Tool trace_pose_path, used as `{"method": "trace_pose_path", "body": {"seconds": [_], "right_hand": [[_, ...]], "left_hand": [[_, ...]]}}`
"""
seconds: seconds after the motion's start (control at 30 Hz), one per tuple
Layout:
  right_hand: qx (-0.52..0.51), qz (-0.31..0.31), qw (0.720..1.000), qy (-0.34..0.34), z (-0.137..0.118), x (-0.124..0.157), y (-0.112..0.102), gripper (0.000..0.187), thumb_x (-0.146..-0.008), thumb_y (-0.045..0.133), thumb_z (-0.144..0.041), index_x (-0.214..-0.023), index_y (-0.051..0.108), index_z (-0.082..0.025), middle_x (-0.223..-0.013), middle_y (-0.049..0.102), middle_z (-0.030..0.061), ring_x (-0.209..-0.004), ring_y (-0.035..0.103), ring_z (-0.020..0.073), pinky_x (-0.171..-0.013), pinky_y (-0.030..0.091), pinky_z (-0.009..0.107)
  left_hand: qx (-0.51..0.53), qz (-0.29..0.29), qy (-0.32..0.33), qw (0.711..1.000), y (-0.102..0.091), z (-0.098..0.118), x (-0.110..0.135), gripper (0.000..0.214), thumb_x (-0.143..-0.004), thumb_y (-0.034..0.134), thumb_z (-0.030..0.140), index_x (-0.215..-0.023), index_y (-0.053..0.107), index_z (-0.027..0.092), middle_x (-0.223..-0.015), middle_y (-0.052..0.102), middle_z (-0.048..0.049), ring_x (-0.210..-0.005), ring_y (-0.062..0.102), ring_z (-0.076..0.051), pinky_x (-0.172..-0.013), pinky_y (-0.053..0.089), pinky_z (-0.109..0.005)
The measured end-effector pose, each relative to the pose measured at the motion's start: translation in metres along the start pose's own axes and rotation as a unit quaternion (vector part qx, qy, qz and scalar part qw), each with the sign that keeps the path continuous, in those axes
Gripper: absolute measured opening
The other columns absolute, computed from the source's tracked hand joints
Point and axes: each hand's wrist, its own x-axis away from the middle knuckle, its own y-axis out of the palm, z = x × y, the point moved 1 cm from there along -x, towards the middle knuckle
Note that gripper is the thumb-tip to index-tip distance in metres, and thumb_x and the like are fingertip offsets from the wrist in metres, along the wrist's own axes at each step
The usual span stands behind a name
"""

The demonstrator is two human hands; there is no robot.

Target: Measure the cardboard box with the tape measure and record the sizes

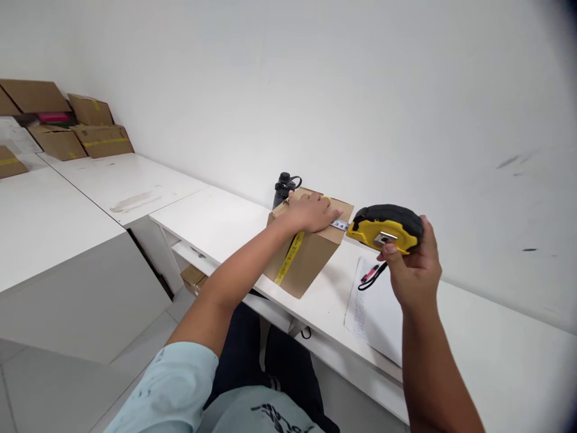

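A cardboard box [311, 264] with a strip of yellow tape down its front stands on the white table. My left hand [312, 211] lies flat across its top, fingers stretched out, and covers part of a white measuring blade [339, 224]. That blade runs from under my fingers to a yellow and black tape measure [385, 227] just off the box's right edge. My right hand [412, 255] grips the tape measure from the right, its thumb near the metal clip. A black wrist strap hangs from the case.
Behind the box stands a dark bottle [283, 187] with a loop on its lid. A sheet of paper with writing [378, 319] and a red pen [370, 275] lie to the right. Several cardboard boxes [106, 141] are stacked at far left. A white wall rises behind the table [216, 219].
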Motion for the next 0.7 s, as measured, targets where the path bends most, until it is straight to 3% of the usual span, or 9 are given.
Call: {"method": "trace_pose_path", "body": {"seconds": [0.3,0.43,0.7], "right_hand": [[-0.027,-0.013,1.0,0.005,-0.008,-0.008,0.013,0.086,-0.079,0.086,-0.05,-0.157,0.053,-0.038,-0.134,0.063,0.0069,-0.088,0.062,0.0163,-0.062,0.064,0.03],[-0.022,-0.011,1.0,0.011,-0.009,-0.011,0.015,0.083,-0.078,0.087,-0.05,-0.154,0.055,-0.041,-0.137,0.063,0.0076,-0.092,0.064,0.0204,-0.062,0.065,0.033],[-0.031,0.016,0.999,0.028,-0.004,-0.004,0.008,0.08,-0.079,0.084,-0.055,-0.151,0.058,-0.032,-0.12,0.064,0.0066,-0.079,0.057,0.0131,-0.054,0.058,0.025]], "left_hand": [[0.015,0.039,-0.012,0.999,0.002,-0.008,0.002,0.066,-0.106,0.023,0.059,-0.132,0.066,0.017,-0.162,0.052,-0.0175,-0.152,0.041,-0.038,-0.126,-0.008,-0.078],[0.033,0.036,-0.013,0.999,0.003,-0.008,0.003,0.063,-0.105,0.025,0.06,-0.129,0.068,0.02,-0.162,0.052,-0.0167,-0.152,0.041,-0.038,-0.124,-0.006,-0.081],[0.019,0.006,-0.017,1.0,0.002,0.001,0.002,0.062,-0.105,0.025,0.062,-0.14,0.059,0.024,-0.17,0.04,-0.0149,-0.155,0.036,-0.041,-0.12,0.0,-0.087]]}}
